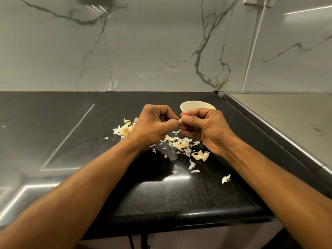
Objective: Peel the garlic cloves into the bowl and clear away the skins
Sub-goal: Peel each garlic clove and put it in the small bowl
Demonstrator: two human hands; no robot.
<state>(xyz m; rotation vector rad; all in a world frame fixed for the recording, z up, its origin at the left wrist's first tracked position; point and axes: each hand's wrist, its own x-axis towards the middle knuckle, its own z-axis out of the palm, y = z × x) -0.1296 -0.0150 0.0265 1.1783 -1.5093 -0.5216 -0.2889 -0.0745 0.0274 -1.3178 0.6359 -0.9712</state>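
garlic clove point(179, 121) pinched between both hands over the worktop point(71, 133), only its tip showing | left hand point(152, 125) and right hand point(203, 128) curled round it | bowl point(190, 106) at 12 o'clock, contents hidden | skins point(181, 143) scattered from 9 to 6 o'clock, perhaps a root stub among them

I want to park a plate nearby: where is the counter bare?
Bare: the counter left of the garlic skins, out to the wall, and its front edge between the forearms. Crowded: under both hands and around the bowl.
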